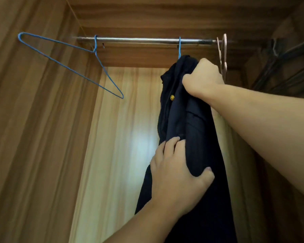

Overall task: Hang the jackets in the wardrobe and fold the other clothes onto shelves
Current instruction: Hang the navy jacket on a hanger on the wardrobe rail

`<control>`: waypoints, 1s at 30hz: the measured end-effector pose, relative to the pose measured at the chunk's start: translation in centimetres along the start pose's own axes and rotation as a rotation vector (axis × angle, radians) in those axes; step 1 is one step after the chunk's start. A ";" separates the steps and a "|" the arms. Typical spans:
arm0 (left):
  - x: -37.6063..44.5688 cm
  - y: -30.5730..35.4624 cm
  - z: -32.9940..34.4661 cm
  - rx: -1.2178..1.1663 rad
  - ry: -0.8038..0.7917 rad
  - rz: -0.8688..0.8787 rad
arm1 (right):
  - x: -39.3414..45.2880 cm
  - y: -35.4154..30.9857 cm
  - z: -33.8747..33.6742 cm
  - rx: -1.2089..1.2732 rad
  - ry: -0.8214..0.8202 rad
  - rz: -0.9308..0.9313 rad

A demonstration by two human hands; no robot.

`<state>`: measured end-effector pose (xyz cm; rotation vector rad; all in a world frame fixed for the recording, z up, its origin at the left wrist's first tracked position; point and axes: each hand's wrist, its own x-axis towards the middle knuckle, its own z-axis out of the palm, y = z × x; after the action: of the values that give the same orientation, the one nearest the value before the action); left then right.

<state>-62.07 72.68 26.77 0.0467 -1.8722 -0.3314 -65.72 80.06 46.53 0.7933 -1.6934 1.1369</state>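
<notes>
A dark navy jacket (188,123) with a gold button hangs from a blue wire hanger (179,48) hooked over the metal rail (139,39) inside the wooden wardrobe. My right hand (203,77) grips the jacket's shoulder just under the hook. Lower down, my left hand (175,172) grips a fold of the jacket's fabric, thumb on the right side. Most of the hanger is hidden inside the jacket.
An empty blue wire hanger (68,65) hangs tilted at the rail's left end. A pale pink hanger (222,53) sits at the right end, beside dark hangers (284,67) in the far right corner. Wooden wardrobe walls (42,137) close in on both sides.
</notes>
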 end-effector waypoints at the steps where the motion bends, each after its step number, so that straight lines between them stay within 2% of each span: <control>1: -1.2 -0.1 0.3 0.055 -0.017 -0.027 | -0.8 0.6 -0.2 0.024 -0.017 0.019; 4: -5.4 -0.1 0.9 0.129 -0.022 -0.037 | -3.2 2.0 -0.5 0.014 -0.090 0.052; 7: -8.5 0.0 1.0 0.106 -0.087 -0.102 | -3.9 1.6 -1.6 -0.042 -0.110 0.033; 11: -9.0 0.4 0.2 -0.068 -0.074 -0.209 | -3.3 -0.1 -3.0 -0.055 -0.092 0.027; 18: -9.6 0.7 -2.1 -0.093 -0.143 -0.259 | -5.9 -0.8 -3.2 -0.006 -0.074 0.135; 20: -10.3 0.4 -3.1 -0.165 -0.171 -0.288 | -8.0 -0.7 -2.8 -0.040 -0.011 0.068; 23: -11.2 -0.1 -5.2 -0.252 -0.187 -0.328 | -12.6 -0.6 -2.4 -0.246 0.062 -0.285; 25: -11.7 -0.7 -7.1 -0.257 -0.197 -0.358 | -16.4 -0.7 -1.8 -0.288 -0.042 -0.532; 26: -12.0 -1.1 -8.2 -0.242 -0.207 -0.377 | -18.3 -0.8 -1.3 -0.274 -0.128 -0.599; 28: -13.0 -2.3 -10.5 -0.153 -0.273 -0.408 | -22.1 -1.0 -0.3 -0.234 -0.304 -0.618; 30: -14.5 -3.7 -12.8 0.043 -0.379 -0.401 | -25.7 -1.0 0.8 -0.169 -0.458 -0.549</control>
<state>-45.87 69.38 16.03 0.4175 -2.2430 -0.6079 -55.51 79.46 22.87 1.3769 -1.7405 0.4469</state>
